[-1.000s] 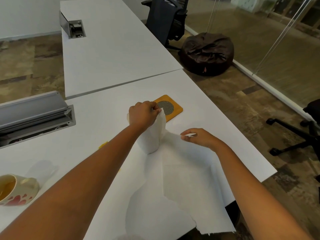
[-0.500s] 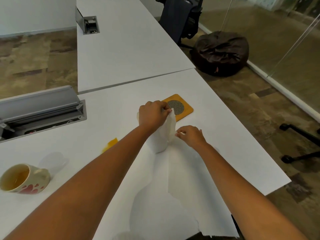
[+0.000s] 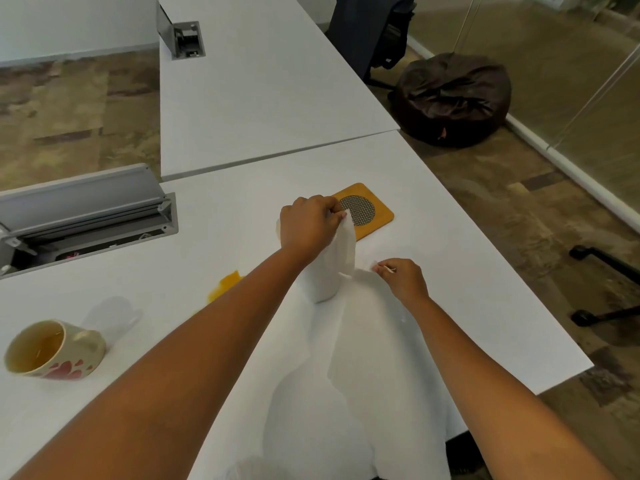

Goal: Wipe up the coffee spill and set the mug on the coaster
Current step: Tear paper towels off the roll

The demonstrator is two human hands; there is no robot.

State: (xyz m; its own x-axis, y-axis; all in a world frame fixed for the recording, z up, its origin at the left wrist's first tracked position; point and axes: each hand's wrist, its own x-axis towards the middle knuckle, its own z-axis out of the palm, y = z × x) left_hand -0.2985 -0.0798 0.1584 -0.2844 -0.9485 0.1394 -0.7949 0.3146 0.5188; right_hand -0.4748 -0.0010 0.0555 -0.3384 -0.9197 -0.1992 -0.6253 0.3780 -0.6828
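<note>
A white paper towel roll (image 3: 329, 271) stands upright in the middle of the white table (image 3: 450, 289). My left hand (image 3: 308, 226) grips its top. My right hand (image 3: 403, 277) pinches the edge of the unrolled paper towel sheet (image 3: 346, 393), which trails toward me over the table's near edge. An orange-yellow coffee spill (image 3: 225, 287) lies left of the roll, partly hidden by my left arm. A cream mug with red hearts (image 3: 52, 351) lies tipped on its side at the far left, with liquid inside. The orange coaster (image 3: 367, 211) sits just behind the roll.
An open grey cable tray (image 3: 83, 216) is set into the table at the left. A second white table (image 3: 263, 81) adjoins behind. On the floor at the right are a brown bean bag (image 3: 450, 98), a dark office chair (image 3: 370, 32) and a chair base (image 3: 609, 285).
My right hand has shifted slightly to the right, away from the roll, still pinching the sheet. My left hand stays on the roll's top. The view has shifted a little rightward.
</note>
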